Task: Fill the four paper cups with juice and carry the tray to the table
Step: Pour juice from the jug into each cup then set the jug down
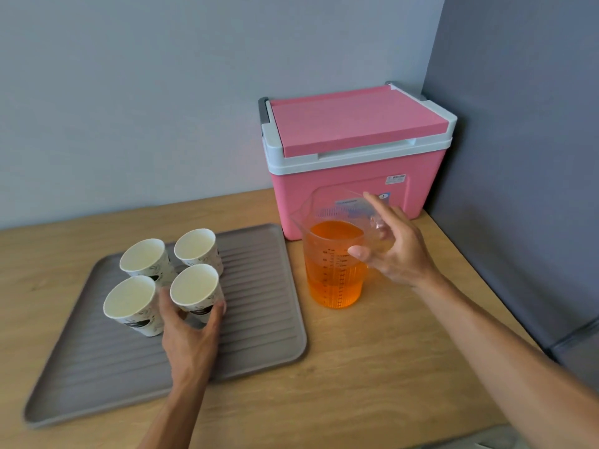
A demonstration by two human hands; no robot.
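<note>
Several white paper cups stand empty in a square cluster on a grey ribbed tray [259, 319]. My left hand [191, 335] wraps the base of the near right cup [194, 288]. The near left cup [129, 301], far left cup [144, 257] and far right cup [196, 246] stand untouched. Right of the tray a clear measuring jug [334, 254] stands on the wooden counter, about half full of orange juice. My right hand [395, 251] is at the jug's handle side, fingers spread and curling around the handle without a firm hold.
A pink cooler box [353, 163] with a shut lid stands behind the jug in the corner. Grey walls close the back and the right side. The wooden counter [372, 367] runs toward me, its front edge at lower right.
</note>
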